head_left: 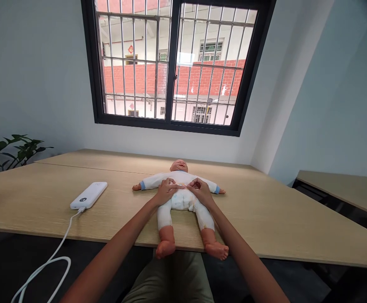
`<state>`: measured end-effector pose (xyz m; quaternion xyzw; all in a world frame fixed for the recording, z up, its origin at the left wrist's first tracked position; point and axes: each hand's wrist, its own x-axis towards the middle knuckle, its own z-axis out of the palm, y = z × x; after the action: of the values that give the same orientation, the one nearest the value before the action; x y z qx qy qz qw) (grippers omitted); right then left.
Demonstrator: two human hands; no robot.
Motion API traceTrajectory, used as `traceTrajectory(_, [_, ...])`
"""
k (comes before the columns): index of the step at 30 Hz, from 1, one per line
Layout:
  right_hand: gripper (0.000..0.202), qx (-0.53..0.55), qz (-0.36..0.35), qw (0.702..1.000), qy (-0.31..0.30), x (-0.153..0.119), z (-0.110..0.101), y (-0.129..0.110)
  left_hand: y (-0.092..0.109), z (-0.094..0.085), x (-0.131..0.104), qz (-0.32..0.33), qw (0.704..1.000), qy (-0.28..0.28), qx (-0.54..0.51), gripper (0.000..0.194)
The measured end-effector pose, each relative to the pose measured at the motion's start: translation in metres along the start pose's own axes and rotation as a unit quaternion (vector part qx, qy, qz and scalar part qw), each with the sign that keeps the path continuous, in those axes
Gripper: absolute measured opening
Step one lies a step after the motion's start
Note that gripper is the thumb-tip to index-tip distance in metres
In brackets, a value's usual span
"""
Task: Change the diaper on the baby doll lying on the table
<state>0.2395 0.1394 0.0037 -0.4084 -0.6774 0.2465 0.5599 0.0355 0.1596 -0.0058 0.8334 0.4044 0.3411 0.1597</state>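
A baby doll [179,176] lies on its back on the table, head away from me, arms spread and feet over the front edge. It wears a white top with blue cuffs and a white diaper [182,201] with faint print. My left hand [167,192] rests at the left side of the diaper's waist, its fingers closed on the upper edge. At the right side of the waist, my right hand [201,191] pinches the diaper's front edge with thumb and fingers. The fingertips of both hands nearly meet over the belly, and what lies beneath them is partly hidden.
A white power bank [89,195] with a white cable [64,240] lies to the left on the wooden table [120,223]. The cable hangs over the front edge. A leafy plant [16,149] stands at far left, and another table [344,187] at right. A barred window is ahead.
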Motion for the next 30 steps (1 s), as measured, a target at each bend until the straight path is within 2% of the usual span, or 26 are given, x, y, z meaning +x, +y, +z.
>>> traceTrajectory(7, [0.036, 0.023, 0.036, 0.997, -0.063, -0.0015, -0.0026, -0.0003, 0.0004, 0.0001, -0.0004, 0.007, 1.0, 0.002, -0.007, 0.034])
traceTrajectory(13, [0.029, 0.026, 0.04, 0.997, -0.056, -0.0007, -0.0005, -0.0007, 0.0045, -0.0039, -0.0037, 0.015, 1.0, 0.002, -0.017, 0.036])
traceTrajectory(18, [0.036, 0.056, 0.04, 0.997, -0.033, 0.0008, -0.0009, 0.0035, 0.0037, -0.0022, -0.0026, 0.007, 1.0, -0.01, 0.001, 0.037])
traceTrajectory(23, [0.037, 0.025, 0.04, 0.998, -0.047, 0.0004, -0.0022, 0.0065, -0.0007, 0.0014, -0.0002, 0.021, 0.999, -0.02, 0.022, 0.039])
traceTrajectory(30, [0.042, 0.04, 0.061, 0.995, -0.061, -0.0011, -0.0025, 0.0023, 0.0008, 0.0005, -0.0023, 0.027, 0.999, -0.017, 0.021, 0.039])
